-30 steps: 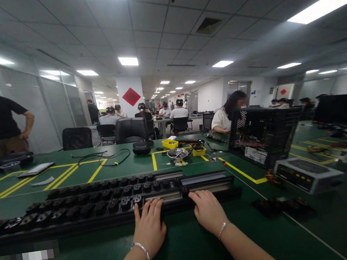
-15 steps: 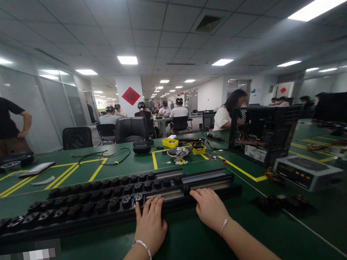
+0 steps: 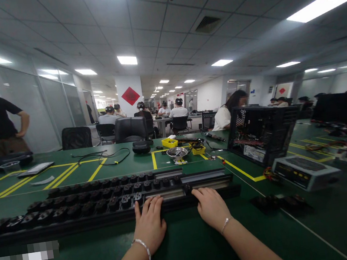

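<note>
place: open-plan office used as electronics workshop | office: ceiling light panel (image 3: 127, 60), glass partition (image 3: 26, 107), office chair (image 3: 130, 129) at table's (image 3: 190, 248) far edge, seated people (image 3: 178, 111) beyond | workshop: opened computer case (image 3: 264, 134) near that edge, power supply unit (image 3: 307, 171), yellow tape lines (image 3: 240, 169)

The worktop (image 3: 190, 252) is deep green, marked with bright yellow tape (image 3: 236, 168) and a thin whitish line. The rails (image 3: 77, 227) are black, with pale grey bare strips (image 3: 173, 195); the round parts (image 3: 74, 210) along them are black, a few glinting grey. Both bracelets (image 3: 144, 247) are silvery, as is the bowl (image 3: 173, 154). Bins (image 3: 169, 144): yellow. The PC case (image 3: 279, 123) is black, the power supply (image 3: 312, 166) grey with yellow marks on black. A red diamond (image 3: 130, 96) shows on a white column (image 3: 136, 80); the chairs (image 3: 131, 129) are black.
</note>
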{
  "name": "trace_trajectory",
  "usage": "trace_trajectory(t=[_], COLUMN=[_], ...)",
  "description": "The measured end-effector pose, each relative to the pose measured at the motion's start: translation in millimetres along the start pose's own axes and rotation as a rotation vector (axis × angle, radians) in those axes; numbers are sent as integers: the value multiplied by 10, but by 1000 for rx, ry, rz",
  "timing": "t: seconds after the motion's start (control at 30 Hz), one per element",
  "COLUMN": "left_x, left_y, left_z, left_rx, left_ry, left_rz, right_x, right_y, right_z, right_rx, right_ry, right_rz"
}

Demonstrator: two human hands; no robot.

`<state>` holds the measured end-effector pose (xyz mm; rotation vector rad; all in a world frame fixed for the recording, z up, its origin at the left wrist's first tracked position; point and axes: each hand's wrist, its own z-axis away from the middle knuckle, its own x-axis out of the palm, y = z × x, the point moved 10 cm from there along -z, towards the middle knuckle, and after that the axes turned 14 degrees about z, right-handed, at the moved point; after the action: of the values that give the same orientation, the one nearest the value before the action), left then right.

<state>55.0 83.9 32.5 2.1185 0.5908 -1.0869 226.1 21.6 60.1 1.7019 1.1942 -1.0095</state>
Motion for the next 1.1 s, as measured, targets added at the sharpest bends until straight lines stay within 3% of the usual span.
trace_trajectory(t=[1.1], left_x=[-24], left_y=[13], left_z=[0], left_rx=[-4], left_ry=[-13], left_rz=[-21], right_x=[25], right_y=[77], right_z=[-5], right_rx=[31], right_ry=[-55], right_rz=[63])
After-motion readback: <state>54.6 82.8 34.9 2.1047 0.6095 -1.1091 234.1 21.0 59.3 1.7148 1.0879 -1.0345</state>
